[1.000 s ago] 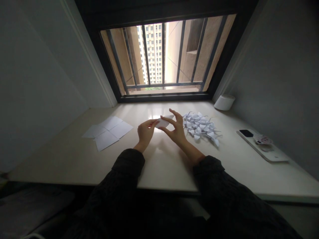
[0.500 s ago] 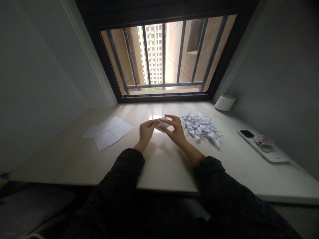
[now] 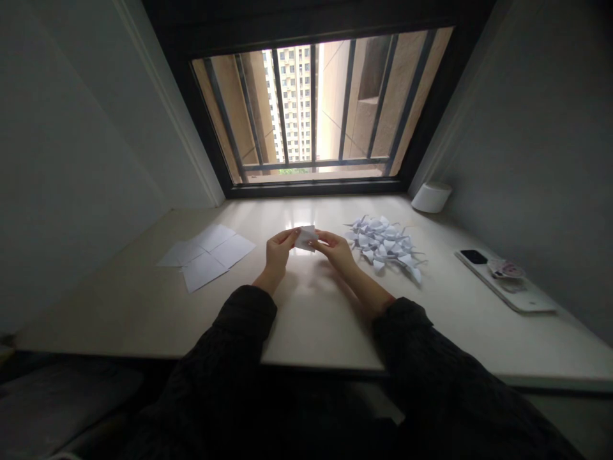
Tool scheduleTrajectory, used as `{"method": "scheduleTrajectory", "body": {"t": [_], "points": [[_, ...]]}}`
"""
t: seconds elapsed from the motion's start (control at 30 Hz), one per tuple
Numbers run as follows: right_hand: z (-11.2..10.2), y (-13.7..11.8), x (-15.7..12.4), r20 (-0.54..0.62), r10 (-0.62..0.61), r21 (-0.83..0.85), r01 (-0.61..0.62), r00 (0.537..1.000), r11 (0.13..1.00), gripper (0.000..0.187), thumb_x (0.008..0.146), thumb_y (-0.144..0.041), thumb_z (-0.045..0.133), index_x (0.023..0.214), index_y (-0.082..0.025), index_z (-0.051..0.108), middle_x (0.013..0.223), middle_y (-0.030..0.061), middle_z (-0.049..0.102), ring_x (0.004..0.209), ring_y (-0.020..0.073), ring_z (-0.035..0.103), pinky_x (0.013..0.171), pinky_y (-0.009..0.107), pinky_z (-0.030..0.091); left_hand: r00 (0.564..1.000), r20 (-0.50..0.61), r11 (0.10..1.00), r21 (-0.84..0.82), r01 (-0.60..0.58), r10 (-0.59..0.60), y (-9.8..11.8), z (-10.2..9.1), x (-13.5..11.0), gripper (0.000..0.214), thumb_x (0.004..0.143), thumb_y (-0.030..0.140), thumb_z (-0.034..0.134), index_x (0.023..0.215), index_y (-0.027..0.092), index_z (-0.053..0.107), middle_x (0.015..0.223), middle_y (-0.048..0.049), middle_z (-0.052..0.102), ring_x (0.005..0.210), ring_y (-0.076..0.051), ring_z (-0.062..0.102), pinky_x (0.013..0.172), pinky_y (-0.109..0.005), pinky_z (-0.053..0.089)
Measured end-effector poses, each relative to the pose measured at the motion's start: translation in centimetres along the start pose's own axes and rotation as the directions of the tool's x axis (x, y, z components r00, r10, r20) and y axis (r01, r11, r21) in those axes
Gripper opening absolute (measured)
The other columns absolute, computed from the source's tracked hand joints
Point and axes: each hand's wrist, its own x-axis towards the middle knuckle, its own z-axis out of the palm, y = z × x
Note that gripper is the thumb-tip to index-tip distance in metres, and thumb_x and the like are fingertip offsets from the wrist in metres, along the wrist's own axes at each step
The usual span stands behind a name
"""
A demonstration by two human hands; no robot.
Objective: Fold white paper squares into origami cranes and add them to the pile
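A small folded piece of white paper (image 3: 305, 237) is held up between both hands, just above the middle of the pale sill. My left hand (image 3: 280, 252) pinches its left edge between thumb and fingers. On the opposite edge, my right hand (image 3: 336, 251) grips the paper with thumb and fingertips. To the right of that hand lies a heap of folded white paper cranes (image 3: 383, 243). Flat sheets of white paper (image 3: 211, 255) are spread on the left, apart from the left hand. The finer creases in the held paper are too small to make out.
A phone (image 3: 502, 281) with a round grip on its back lies at the right. By the wall at the back right is a white cylindrical object (image 3: 431, 197). A barred window (image 3: 316, 188) rises behind the sill (image 3: 316, 319), whose front edge faces me.
My right hand's raised fingers have come down onto the paper's right edge. The paper now faces me flatter and more of it shows. The cranes and sheets have stayed put.
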Motion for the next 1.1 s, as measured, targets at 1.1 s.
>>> {"method": "scheduleTrajectory", "body": {"t": [1.1], "points": [[-0.4,-0.7,-0.1,-0.22,-0.264,-0.226,0.214,0.939,0.95,0.027,0.073,-0.039,0.069,0.098,-0.028,0.074,0.088,0.0022,0.071,0.076,0.0176,0.063,0.071,0.031,0.05,0.953,0.165,0.9,0.322,-0.295,0.254,-0.4,0.1,-0.6,0.036,0.072,0.04,0.071,0.103,0.021,0.071,0.099,-0.0068,0.072,0.089,-0.023,0.067,0.078,-0.035,0.054]]}}
